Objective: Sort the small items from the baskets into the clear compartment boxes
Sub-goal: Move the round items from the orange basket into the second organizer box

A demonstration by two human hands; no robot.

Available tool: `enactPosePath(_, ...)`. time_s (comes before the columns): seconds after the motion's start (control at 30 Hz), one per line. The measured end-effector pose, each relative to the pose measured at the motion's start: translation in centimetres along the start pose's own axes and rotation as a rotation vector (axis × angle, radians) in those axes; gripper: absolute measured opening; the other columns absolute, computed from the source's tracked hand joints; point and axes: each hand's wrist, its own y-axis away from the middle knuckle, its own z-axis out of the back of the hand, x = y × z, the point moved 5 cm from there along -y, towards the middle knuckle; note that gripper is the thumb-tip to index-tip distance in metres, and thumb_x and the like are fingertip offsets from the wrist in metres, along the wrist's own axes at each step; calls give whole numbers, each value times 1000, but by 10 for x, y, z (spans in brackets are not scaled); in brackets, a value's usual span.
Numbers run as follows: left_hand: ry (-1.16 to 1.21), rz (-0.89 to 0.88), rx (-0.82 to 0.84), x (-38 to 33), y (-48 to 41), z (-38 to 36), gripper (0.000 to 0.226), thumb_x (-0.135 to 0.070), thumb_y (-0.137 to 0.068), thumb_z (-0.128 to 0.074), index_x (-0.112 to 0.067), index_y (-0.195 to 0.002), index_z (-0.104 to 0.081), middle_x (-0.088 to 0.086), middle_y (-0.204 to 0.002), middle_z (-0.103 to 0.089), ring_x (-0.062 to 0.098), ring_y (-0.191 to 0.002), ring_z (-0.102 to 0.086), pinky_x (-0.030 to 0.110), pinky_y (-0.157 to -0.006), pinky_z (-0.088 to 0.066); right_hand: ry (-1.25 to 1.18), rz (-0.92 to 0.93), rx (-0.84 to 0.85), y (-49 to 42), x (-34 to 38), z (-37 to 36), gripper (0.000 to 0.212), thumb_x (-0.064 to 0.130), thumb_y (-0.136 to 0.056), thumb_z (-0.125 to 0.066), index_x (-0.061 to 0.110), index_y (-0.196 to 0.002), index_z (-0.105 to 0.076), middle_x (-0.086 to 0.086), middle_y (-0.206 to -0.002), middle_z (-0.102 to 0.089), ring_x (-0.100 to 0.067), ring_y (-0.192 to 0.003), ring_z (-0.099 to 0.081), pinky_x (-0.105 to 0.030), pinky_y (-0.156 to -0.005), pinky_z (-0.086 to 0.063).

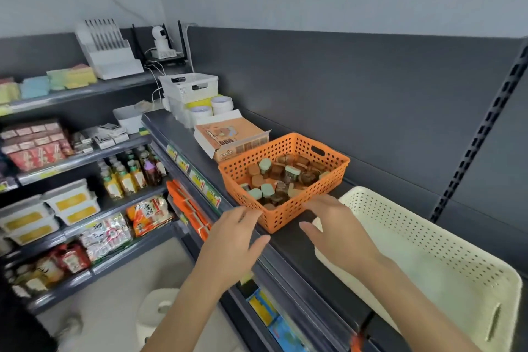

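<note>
An orange perforated basket [288,216] stands on the dark top shelf and holds several small jars [283,177] with green, orange and brown lids. My left hand [234,240] hovers just in front of the basket's near left corner, fingers spread and empty. My right hand [337,226] reaches toward the near right corner, fingers extended and holding nothing. A cream perforated basket [423,251] sits to the right, partly behind my right forearm; its contents are hidden. No clear compartment box is plainly visible.
Behind the orange basket lie an orange printed carton [228,134], white tape rolls [213,107] and a white crate [190,87]. Shelves of bottles, snack packs and boxes fill the left side. A white stool [160,308] stands on the floor below.
</note>
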Motion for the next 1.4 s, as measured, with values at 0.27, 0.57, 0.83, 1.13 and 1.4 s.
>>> enactPosePath(0.27, 73, -194, 35, 76, -103, 2, 52, -42, -95, -49, -23, -142, -38, -6, -138, -41, 10, -128, -36, 25, -105, -32, 48, -190, -88, -93, -4, -38, 14, 20, -90, -60, 11, -99, -66, 2, -102, -60, -17, -98, -59, -13, -75, -43)
enactPosePath(0.57, 237, -331, 139, 105, -181, 3, 45, -39, -94, -52, -26, -136, -42, -8, -133, -44, 9, -121, -44, 25, -94, -41, 109, -370, -136, -139, -2, -54, 25, 18, -91, -58, 11, -114, -64, -1, -114, -60, -17, -105, -57, -19, -83, -44)
enactPosePath(0.83, 186, -423, 225, 93, -216, -15, 51, -38, -95, -51, -25, -142, -37, -6, -144, -38, 11, -129, -42, 25, -100, -40, 147, -437, -182, -152, -24, -44, 31, 17, -91, -58, 13, -122, -60, -1, -120, -59, -16, -109, -56, -23, -88, -46)
enactPosePath(1.13, 13, -529, 483, 46, -245, -73, 69, -42, -80, -67, -27, -141, -39, 3, -150, -27, 25, -137, -29, 45, -109, -34, 134, -452, -244, -155, -53, -35, 18, 12, -92, -51, 13, -104, -65, 2, -108, -59, -15, -98, -58, -22, -78, -49)
enactPosePath(1.4, -149, -645, 548, 27, -248, -104, 80, -26, -70, -76, -18, -134, -30, 11, -128, -33, 29, -102, -52, 37, -76, -52, 108, -488, -264, -149, -59, -29, 28, 15, -93, -53, 15, -119, -62, 0, -121, -59, -15, -106, -57, -19, -83, -45)
